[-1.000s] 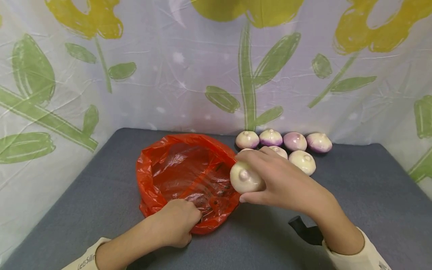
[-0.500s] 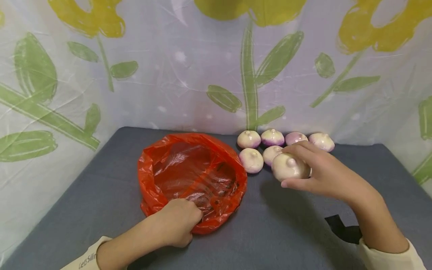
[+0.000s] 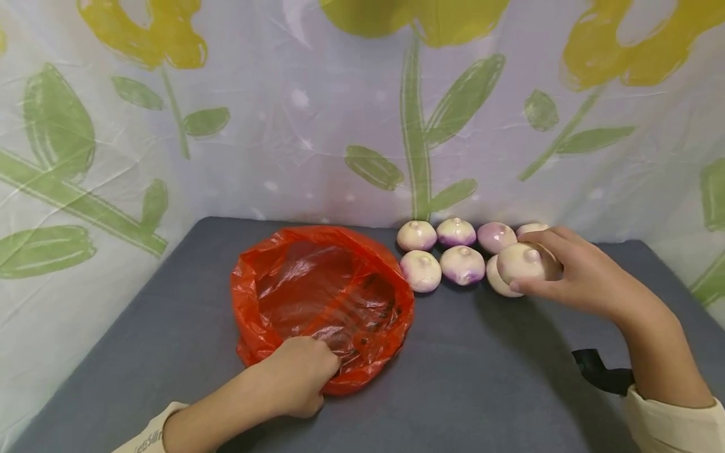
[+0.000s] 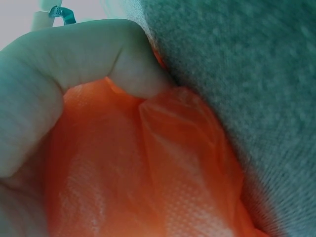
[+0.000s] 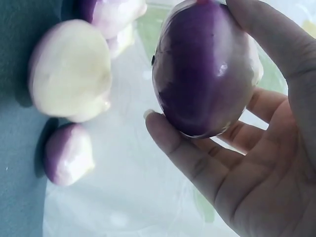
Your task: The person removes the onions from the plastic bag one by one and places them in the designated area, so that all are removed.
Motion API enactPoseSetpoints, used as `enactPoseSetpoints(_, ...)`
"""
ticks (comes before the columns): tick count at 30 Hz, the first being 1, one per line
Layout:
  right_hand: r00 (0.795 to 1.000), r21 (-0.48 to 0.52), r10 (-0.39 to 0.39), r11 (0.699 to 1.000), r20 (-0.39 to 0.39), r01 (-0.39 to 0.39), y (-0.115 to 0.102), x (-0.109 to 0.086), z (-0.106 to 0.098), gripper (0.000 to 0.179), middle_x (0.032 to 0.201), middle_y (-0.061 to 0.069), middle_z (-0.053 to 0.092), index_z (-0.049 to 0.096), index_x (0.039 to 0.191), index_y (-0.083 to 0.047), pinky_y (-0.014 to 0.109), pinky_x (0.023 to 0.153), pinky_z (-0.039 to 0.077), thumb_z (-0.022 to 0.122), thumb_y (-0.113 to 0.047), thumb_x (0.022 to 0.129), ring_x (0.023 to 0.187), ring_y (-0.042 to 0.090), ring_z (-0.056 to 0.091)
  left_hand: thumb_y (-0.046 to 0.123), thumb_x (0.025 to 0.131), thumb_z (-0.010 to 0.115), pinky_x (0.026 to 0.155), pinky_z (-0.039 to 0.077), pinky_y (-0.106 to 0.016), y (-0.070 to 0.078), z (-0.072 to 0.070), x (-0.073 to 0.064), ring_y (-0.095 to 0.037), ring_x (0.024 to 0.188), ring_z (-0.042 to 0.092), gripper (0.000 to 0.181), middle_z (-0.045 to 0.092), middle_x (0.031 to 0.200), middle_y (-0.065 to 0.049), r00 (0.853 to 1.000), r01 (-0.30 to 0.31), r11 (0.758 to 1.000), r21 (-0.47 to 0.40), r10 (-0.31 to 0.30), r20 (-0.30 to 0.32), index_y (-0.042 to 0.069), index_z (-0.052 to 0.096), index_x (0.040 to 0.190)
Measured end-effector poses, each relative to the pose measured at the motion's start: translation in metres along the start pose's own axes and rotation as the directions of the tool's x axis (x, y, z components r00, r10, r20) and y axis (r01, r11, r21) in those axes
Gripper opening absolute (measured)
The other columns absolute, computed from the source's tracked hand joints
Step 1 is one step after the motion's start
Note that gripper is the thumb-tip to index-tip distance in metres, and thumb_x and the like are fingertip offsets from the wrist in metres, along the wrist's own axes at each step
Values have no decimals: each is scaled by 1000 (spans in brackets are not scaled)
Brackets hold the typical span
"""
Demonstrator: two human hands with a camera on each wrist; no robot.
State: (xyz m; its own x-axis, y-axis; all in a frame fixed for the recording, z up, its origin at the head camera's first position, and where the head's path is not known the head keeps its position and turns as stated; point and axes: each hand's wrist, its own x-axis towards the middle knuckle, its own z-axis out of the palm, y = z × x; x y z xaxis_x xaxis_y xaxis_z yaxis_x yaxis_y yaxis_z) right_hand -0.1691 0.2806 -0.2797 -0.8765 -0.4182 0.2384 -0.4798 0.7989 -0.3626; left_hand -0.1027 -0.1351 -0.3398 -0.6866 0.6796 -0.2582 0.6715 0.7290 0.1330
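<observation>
My left hand [image 3: 294, 374] grips the near rim of a red plastic bag [image 3: 245, 302], which stands with its mouth wide toward me. In the left wrist view the bag's thin film [image 4: 118, 163] bunches under the curled fingers. My right hand [image 3: 600, 280] holds a purple-and-white onion [image 3: 518, 261] between thumb and fingers; its purple side shows in the right wrist view. This held onion overlaps the right end of two rows of similar onions. Beneath it a pale onion [image 3: 498, 280] is partly hidden, and behind it another onion [image 3: 532, 228] peeks out.
Several more onions, such as one front onion [image 3: 462, 265], sit in two rows right of the bag. They rest on a grey cloth-covered table [image 3: 453, 384]. A flower-print curtain [image 3: 272, 126] hangs behind. By the right sleeve shows a black curved piece [image 3: 600, 371].
My right hand has moved right with the onion, from beside the bag's rim to the right end of the onion rows. My left hand stays on the bag.
</observation>
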Motion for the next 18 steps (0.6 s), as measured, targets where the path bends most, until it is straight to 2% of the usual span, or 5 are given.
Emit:
enactPoseSetpoints(4, 1000, -23, 1, 1000, -23, -2, 7, 1, 0, 65, 119, 8, 57, 58, 133, -9, 34, 77, 38, 86, -30, 78, 100, 23, 51, 11, 70, 81, 59, 48, -34, -2, 1, -1, -10, 58, 45, 17, 49, 65, 9, 1000, 1, 1000, -10, -1, -4, 15, 66, 78)
enactPoseSetpoints(9, 999, -23, 19, 1000, -28, -20, 14, 4, 1, 66, 118, 14, 57, 58, 132, -6, 45, 80, 39, 86, -31, 79, 104, 31, 52, 11, 71, 82, 60, 48, -34, -2, 0, -2, -10, 59, 46, 18, 50, 66, 9, 1000, 6, 999, -31, -6, 0, 14, 67, 81)
enactPoseSetpoints(12, 998, -1, 52, 999, -20, -52, 21, 3, -1, 66, 120, 18, 55, 55, 134, -1, 51, 81, 39, 84, -30, 81, 106, 34, 50, 11, 70, 82, 60, 47, -34, -1, -1, -1, -10, 58, 46, 18, 49, 65, 9, 1000, 1, 999, -32, -1, 0, 14, 67, 80)
enactPoseSetpoints(14, 997, 18, 81, 997, -10, -81, 27, 1, -1, 66, 117, 19, 54, 54, 134, 2, 51, 80, 38, 82, -29, 83, 105, 33, 48, 11, 70, 82, 59, 47, -34, -1, -1, 0, -10, 58, 45, 18, 49, 65, 8, 1000, -4, 1000, -24, 4, -5, 14, 66, 79)
enactPoseSetpoints(18, 992, 73, 121, 990, 27, -122, 41, -3, 0, 63, 122, 23, 54, 53, 134, 6, 50, 83, 37, 78, -27, 87, 107, 35, 46, 10, 68, 81, 58, 48, -34, -1, 1, 0, -10, 57, 45, 19, 49, 64, 8, 1000, -19, 1000, -11, 18, -17, 15, 65, 77)
